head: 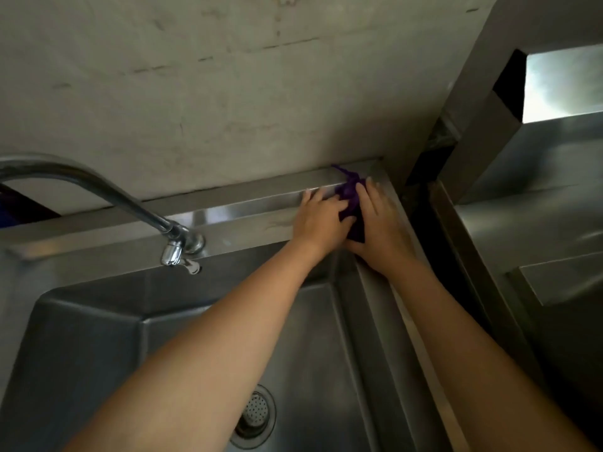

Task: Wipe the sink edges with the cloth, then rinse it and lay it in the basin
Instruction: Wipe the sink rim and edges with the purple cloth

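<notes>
Fingers of both hands — left hand [318,220], right hand [380,228] — lie flat and close together, pressing a crumpled dark purple cloth [351,203] between them onto the stainless steel sink [228,223] ledge's back right corner, beyond the curved chrome tap [177,246].
</notes>
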